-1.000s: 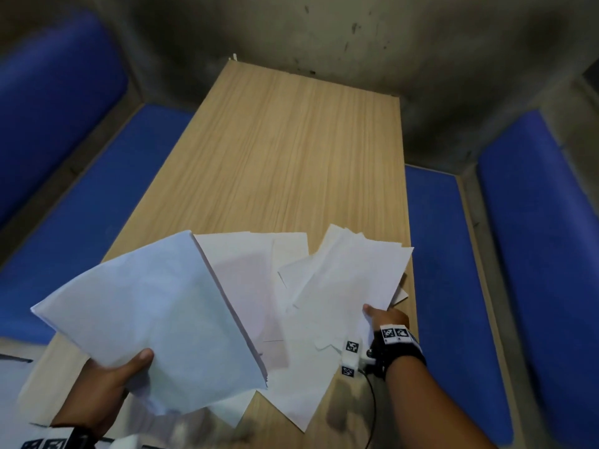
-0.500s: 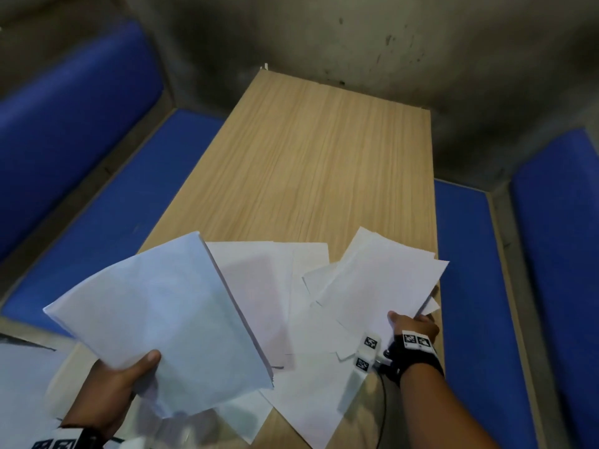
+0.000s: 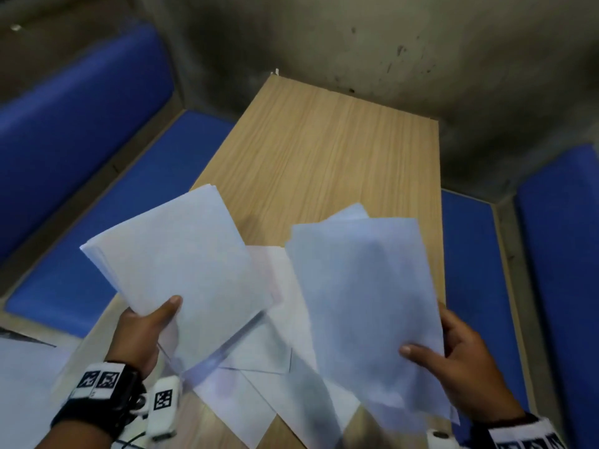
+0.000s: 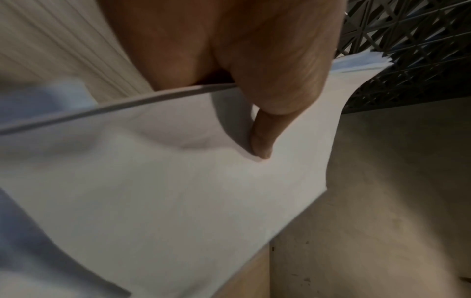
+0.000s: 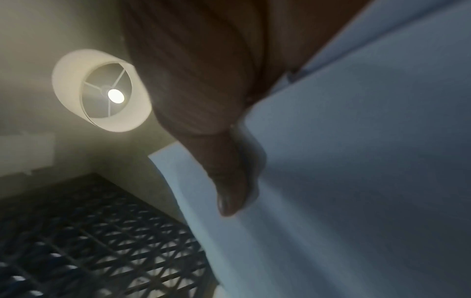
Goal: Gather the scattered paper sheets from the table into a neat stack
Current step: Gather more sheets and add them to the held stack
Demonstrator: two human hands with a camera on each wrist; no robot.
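My left hand [image 3: 147,328] grips a thick stack of white sheets [image 3: 175,264] by its near edge, thumb on top, lifted above the wooden table [image 3: 324,150]. The left wrist view shows the thumb [image 4: 265,141] pressed on that stack [image 4: 178,191]. My right hand [image 3: 453,361] pinches a smaller bundle of sheets [image 3: 359,293] at its lower right, also lifted. In the right wrist view the thumb [image 5: 229,191] lies on that bundle [image 5: 356,181]. Several loose sheets [image 3: 275,345] still lie overlapping on the table's near end, partly hidden under both held bundles.
Blue padded benches run along the table's left [image 3: 107,222] and right [image 3: 470,286] sides, with blue backrests [image 3: 560,254]. A stained grey wall [image 3: 356,43] closes the far end. More white paper [image 3: 22,367] lies at the lower left. A ceiling lamp [image 5: 102,90] shows overhead.
My right hand has lifted its bundle of sheets off the table and raised it toward me. The left hand's stack has swung right and upward, nearer to the right bundle.
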